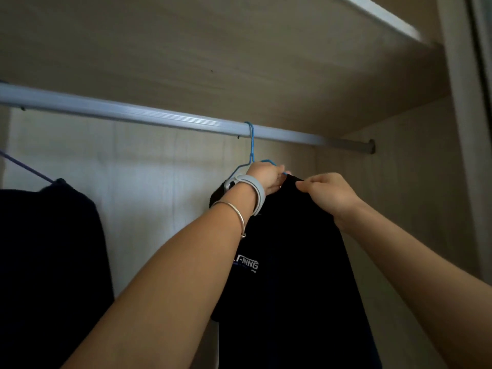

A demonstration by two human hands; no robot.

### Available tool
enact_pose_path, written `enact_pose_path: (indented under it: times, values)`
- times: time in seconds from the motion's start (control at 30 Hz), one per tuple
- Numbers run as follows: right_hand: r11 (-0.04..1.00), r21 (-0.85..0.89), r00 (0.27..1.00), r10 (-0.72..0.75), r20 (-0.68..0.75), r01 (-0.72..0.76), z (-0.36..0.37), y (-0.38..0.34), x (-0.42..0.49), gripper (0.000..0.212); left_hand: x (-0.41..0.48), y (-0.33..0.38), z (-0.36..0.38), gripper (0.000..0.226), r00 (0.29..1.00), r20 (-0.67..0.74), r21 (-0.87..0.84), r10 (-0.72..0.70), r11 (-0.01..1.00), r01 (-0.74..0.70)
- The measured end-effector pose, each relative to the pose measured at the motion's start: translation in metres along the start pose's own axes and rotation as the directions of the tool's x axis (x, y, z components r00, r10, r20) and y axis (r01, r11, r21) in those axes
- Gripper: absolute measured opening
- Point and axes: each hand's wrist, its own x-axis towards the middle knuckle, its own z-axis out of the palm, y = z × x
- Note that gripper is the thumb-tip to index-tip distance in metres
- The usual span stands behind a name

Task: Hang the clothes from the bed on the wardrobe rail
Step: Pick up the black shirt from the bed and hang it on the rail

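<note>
Hanger (250, 145) on rail (133, 114); shirt (290, 262) below; second garment (50, 262) left.

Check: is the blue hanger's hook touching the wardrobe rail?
Touching. The head view shows the hook of the blue hanger looped over the rail, resting on it.

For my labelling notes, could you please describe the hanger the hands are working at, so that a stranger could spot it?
Follow the silver wardrobe rail toward its right end; one thin wire hanger hooks over it there. It is bright blue and carries the dark shirt that the left hand and right hand grip, unlike the purplish hanger far left.
</note>
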Motion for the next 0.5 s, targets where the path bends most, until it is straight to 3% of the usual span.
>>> enact_pose_path:
  times: [0.17,0.23,0.37,0.5]
  values:
    - [0.970,-0.213,0.990,-0.128,-0.056,0.113,-0.007,0.008,-0.006,0.023,-0.011,-0.009,0.012,0.030,0.996,-0.038,-0.055,0.077,0.995,-0.079]
    - [0.946,-0.281,0.977,-0.195,-0.085,0.164,-0.013,0.011,-0.021,0.020,-0.020,-0.019,0.011,0.019,0.994,-0.055,-0.083,0.099,0.991,-0.104]
    - [0.979,-0.138,0.988,-0.153,-0.011,0.150,-0.026,0.043,-0.068,0.028,-0.064,-0.066,-0.006,0.040,0.973,-0.112,0.121,0.201,0.975,-0.188]
    - [1.000,-0.015,0.998,-0.016,0.057,0.017,-0.027,0.115,-0.118,0.036,-0.139,-0.160,-0.033,0.031,0.999,0.026,0.220,0.019,0.975,-0.024]
